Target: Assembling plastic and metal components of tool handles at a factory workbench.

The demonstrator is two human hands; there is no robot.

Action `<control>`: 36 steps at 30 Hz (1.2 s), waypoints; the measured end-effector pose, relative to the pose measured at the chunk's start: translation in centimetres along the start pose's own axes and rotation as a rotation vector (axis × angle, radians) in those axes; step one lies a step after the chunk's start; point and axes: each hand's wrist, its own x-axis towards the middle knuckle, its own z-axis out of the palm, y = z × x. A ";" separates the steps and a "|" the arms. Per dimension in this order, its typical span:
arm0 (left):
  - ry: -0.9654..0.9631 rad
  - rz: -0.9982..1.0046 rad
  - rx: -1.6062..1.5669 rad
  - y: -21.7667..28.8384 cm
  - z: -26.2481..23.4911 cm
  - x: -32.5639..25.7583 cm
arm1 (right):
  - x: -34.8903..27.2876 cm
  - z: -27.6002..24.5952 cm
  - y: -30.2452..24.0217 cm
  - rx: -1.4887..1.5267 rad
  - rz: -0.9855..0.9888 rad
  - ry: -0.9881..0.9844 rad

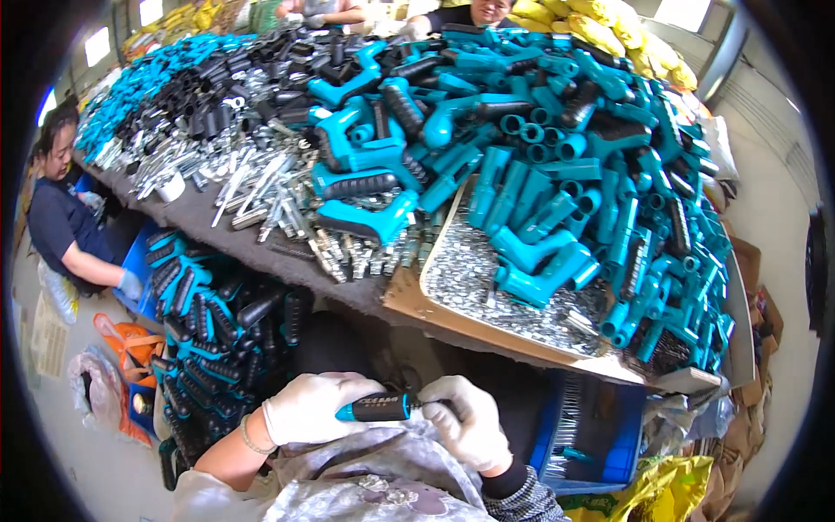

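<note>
In front of my lap, my white-gloved left hand (306, 409) is closed round a short tool housing (383, 407), black with teal edges and light lettering. It lies sideways, its right end toward my other hand. My right hand (468, 421), also in a white glove, is closed with fingers pinched together at that right end. Whatever sits between those fingers is too small to make out. Above both hands, the table edge carries a shallow tray (452, 287) of small silvery metal pieces, with teal pistol-shaped housings (544, 278) lying on them.
A big heap of teal and black housings (557, 130) covers the table's right side; metal shafts (270, 196) spread over its middle. Below left are piled black-and-teal housings (217, 339). A blue crate (613, 452) with metal rods stands at right. A co-worker (70, 217) sits at left; others work across the table.
</note>
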 end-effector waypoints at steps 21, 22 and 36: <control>0.241 -0.136 -0.106 4.7 4.5 1.6 | 11.2 -18.2 -0.2 -1.475 -0.716 -0.304; 0.261 -0.127 -0.065 4.6 4.4 1.5 | 11.0 -18.4 -0.5 -1.446 -0.732 -0.267; 0.330 -0.010 -0.009 3.2 2.7 0.5 | -3.6 -8.3 -2.7 0.709 0.533 0.084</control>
